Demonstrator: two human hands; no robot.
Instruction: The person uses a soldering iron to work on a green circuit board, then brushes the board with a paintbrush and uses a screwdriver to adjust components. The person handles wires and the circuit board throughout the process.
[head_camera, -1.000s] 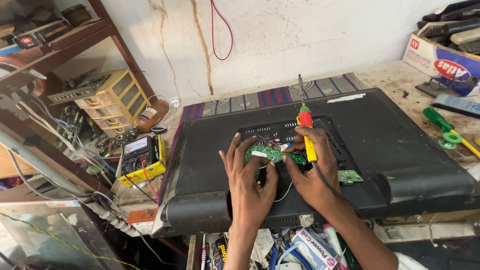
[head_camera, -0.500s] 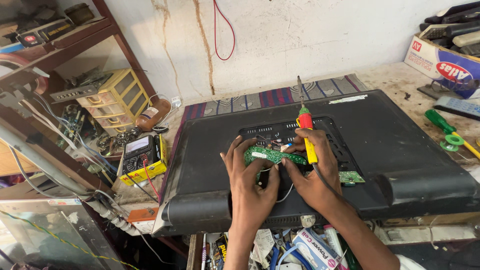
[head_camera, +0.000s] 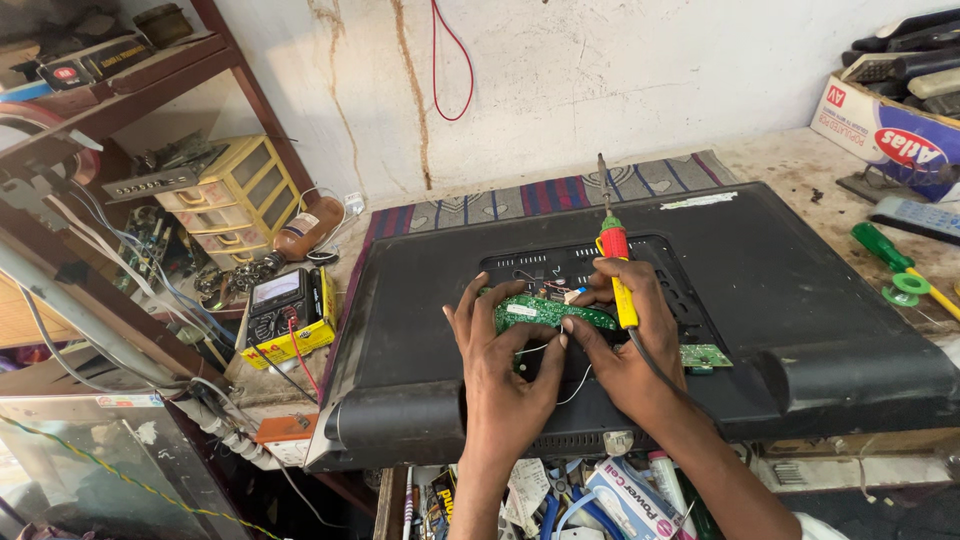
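A black flat television (head_camera: 800, 300) lies face down on the bench. On its back rests a green circuit board (head_camera: 545, 312). My left hand (head_camera: 500, 370) grips the board's near edge with its fingers. My right hand (head_camera: 630, 350) pinches the board's right end and also holds a soldering iron (head_camera: 615, 265) with a yellow and red handle, its tip pointing up and away. A second small green board (head_camera: 705, 356) lies on the television just right of my right hand.
A multimeter in a yellow case (head_camera: 285, 305) sits left of the television beside a brown bottle (head_camera: 305, 228) and a yellow drawer box (head_camera: 235, 200). A green screwdriver (head_camera: 895, 262) and a carton of remotes (head_camera: 890, 120) lie at the right. Wires and packets fill the space below.
The hands stay on the board with only slight finger shifts; the soldering iron keeps its place.
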